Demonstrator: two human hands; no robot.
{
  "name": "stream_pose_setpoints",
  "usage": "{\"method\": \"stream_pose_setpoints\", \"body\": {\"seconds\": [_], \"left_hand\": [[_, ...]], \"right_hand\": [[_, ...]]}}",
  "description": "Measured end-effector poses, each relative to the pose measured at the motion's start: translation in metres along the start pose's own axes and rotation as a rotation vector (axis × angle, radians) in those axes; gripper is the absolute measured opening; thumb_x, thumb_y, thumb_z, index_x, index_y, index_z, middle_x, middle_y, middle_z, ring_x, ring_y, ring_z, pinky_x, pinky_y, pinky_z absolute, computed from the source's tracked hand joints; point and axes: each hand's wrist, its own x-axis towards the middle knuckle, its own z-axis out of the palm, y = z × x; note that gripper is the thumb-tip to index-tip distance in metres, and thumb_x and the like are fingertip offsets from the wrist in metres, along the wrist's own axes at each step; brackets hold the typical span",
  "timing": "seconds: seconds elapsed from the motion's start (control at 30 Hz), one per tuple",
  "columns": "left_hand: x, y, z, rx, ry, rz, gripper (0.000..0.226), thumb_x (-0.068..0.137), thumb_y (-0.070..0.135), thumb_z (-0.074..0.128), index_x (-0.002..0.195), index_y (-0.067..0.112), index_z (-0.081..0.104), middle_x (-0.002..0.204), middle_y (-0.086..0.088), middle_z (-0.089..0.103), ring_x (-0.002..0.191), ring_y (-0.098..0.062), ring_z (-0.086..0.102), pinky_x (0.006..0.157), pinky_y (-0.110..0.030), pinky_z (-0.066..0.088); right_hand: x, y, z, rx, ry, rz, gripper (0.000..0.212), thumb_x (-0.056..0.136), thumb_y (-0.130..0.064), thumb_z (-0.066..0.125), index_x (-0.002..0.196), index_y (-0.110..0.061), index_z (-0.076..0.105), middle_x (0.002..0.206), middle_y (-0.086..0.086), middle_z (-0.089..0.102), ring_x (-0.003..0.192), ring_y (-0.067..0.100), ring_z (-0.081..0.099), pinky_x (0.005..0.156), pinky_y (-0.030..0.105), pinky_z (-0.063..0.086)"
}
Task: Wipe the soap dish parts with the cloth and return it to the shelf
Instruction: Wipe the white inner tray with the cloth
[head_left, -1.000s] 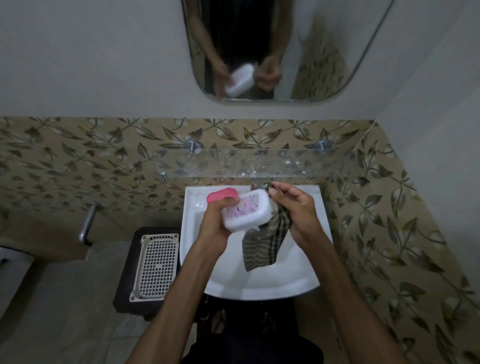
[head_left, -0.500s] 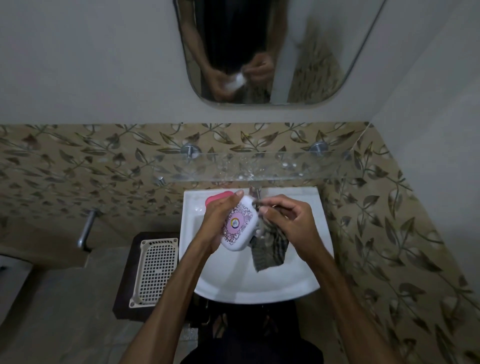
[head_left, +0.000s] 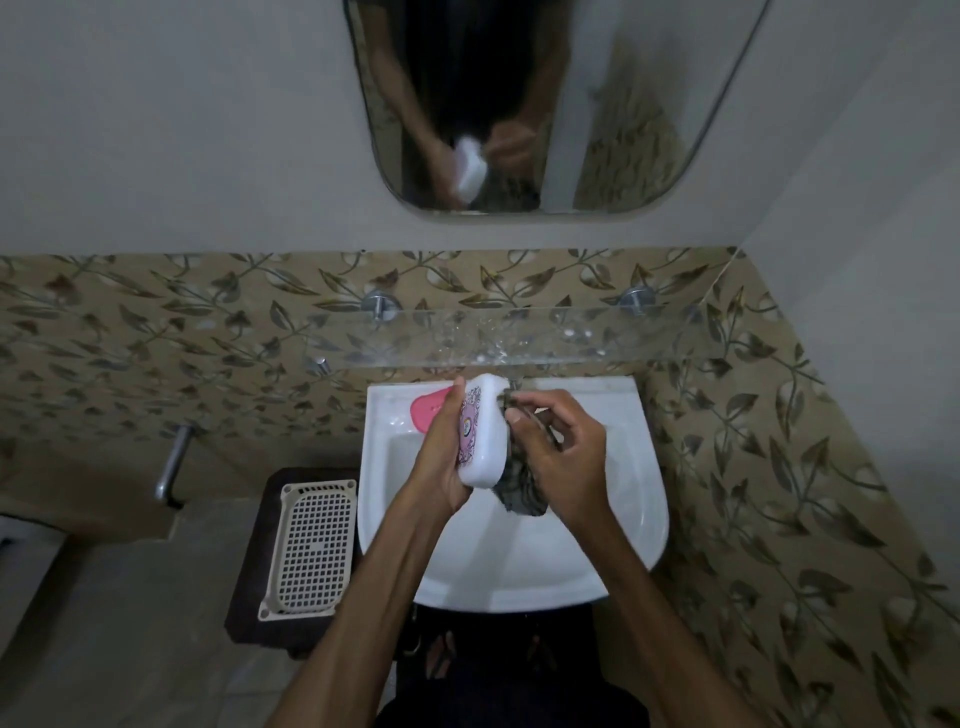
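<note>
Left grip (head_left: 436, 457) holds soap dish (head_left: 483, 431) upright | right grip (head_left: 558, 462) pinches cloth (head_left: 519, 493) against it

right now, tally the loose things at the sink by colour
white, 2: white plastic soap dish lid, cream plastic mesh tray
pink, 1: pink soap bar on the white basin
dark checked, 1: checked cloth
total: 4

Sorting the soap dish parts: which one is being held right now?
The white patterned part, gripped in the left hand; the pink part lies on the sink rim.
</note>
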Motion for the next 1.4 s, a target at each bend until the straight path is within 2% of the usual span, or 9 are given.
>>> {"method": "stream_pose_setpoints", "body": {"seconds": [0.2, 0.37, 0.47, 0.6, 0.73, 0.93, 1.13, 1.27, 1.4], "left_hand": [[-0.005, -0.001, 0.003, 0.121, 0.029, -0.021, 0.037, 0.104, 0.051, 0.056, 0.107, 0.018, 0.073, 0.094, -0.002, 0.080, 0.077, -0.014, 0.077, 0.073, -0.032, 0.061], [-0.005, 0.009, 0.004, 0.099, 0.077, 0.009, 0.041, 0.106, 0.046, 0.055, 0.100, 0.010, 0.073, 0.083, -0.013, 0.078, 0.068, -0.022, 0.076, 0.061, -0.030, 0.061], [-0.004, 0.004, 0.009, 0.008, 0.130, 0.024, 0.040, 0.105, 0.045, 0.056, 0.100, 0.008, 0.071, 0.080, -0.012, 0.078, 0.066, -0.021, 0.075, 0.067, -0.033, 0.061], [-0.007, 0.003, 0.007, -0.129, 0.157, -0.036, 0.050, 0.104, 0.051, 0.055, 0.118, 0.004, 0.067, 0.102, -0.017, 0.071, 0.084, -0.028, 0.068, 0.085, -0.042, 0.055], [-0.003, 0.003, 0.011, -0.171, 0.240, -0.011, 0.044, 0.104, 0.049, 0.056, 0.111, 0.007, 0.067, 0.094, -0.013, 0.069, 0.078, -0.025, 0.065, 0.074, -0.041, 0.056], [0.001, 0.004, 0.009, -0.268, 0.242, 0.032, 0.063, 0.106, 0.049, 0.053, 0.147, 0.002, 0.054, 0.146, -0.025, 0.059, 0.117, -0.035, 0.060, 0.116, -0.057, 0.043], [-0.003, 0.001, 0.017, -0.314, 0.343, 0.057, 0.066, 0.099, 0.056, 0.060, 0.143, 0.007, 0.058, 0.140, -0.020, 0.065, 0.119, -0.037, 0.065, 0.100, -0.049, 0.054], [-0.005, 0.003, 0.023, -0.431, 0.299, 0.052, 0.070, 0.101, 0.057, 0.057, 0.152, 0.011, 0.048, 0.149, -0.016, 0.056, 0.130, -0.037, 0.059, 0.102, -0.050, 0.052], [-0.019, -0.001, 0.032, -0.466, 0.244, 0.083, 0.055, 0.107, 0.048, 0.048, 0.138, 0.004, 0.057, 0.115, -0.019, 0.072, 0.089, -0.029, 0.071, 0.067, -0.037, 0.055]], "right_hand": [[0.020, -0.008, -0.011, -0.022, 0.002, 0.014, 0.028, 0.094, -0.004, 0.077, 0.105, -0.029, 0.078, 0.105, -0.008, 0.076, 0.100, 0.005, 0.072, 0.088, 0.018, 0.055], [-0.008, -0.005, -0.003, -0.052, -0.196, -0.124, 0.020, 0.093, -0.007, 0.077, 0.107, -0.020, 0.083, 0.103, -0.002, 0.074, 0.099, 0.016, 0.072, 0.085, 0.030, 0.058], [0.000, -0.001, -0.005, -0.057, -0.080, -0.022, 0.021, 0.094, -0.005, 0.077, 0.107, -0.021, 0.082, 0.105, -0.002, 0.076, 0.101, 0.013, 0.073, 0.089, 0.036, 0.060], [-0.011, -0.002, 0.001, -0.074, -0.144, -0.094, 0.022, 0.093, -0.003, 0.078, 0.108, -0.019, 0.082, 0.105, -0.002, 0.074, 0.101, 0.015, 0.073, 0.089, 0.034, 0.060], [-0.009, 0.001, -0.007, -0.073, -0.121, 0.005, 0.022, 0.092, -0.002, 0.079, 0.106, -0.018, 0.083, 0.103, -0.003, 0.075, 0.100, 0.012, 0.073, 0.086, 0.028, 0.058], [-0.033, -0.004, 0.004, -0.079, -0.188, -0.117, 0.017, 0.092, -0.006, 0.080, 0.105, -0.015, 0.083, 0.099, 0.001, 0.073, 0.093, 0.013, 0.074, 0.081, 0.031, 0.059], [-0.029, -0.002, 0.014, -0.081, 0.021, -0.001, 0.021, 0.092, -0.007, 0.081, 0.109, -0.020, 0.082, 0.107, -0.001, 0.070, 0.102, 0.011, 0.072, 0.087, 0.016, 0.054], [-0.034, 0.006, 0.015, -0.002, 0.061, 0.184, 0.020, 0.093, -0.008, 0.080, 0.109, -0.020, 0.082, 0.112, 0.001, 0.074, 0.106, 0.014, 0.073, 0.092, 0.031, 0.060], [-0.019, 0.001, 0.011, 0.282, 0.079, 0.456, 0.014, 0.096, -0.006, 0.076, 0.106, -0.015, 0.080, 0.104, 0.004, 0.082, 0.094, 0.017, 0.078, 0.076, 0.029, 0.062]]}}
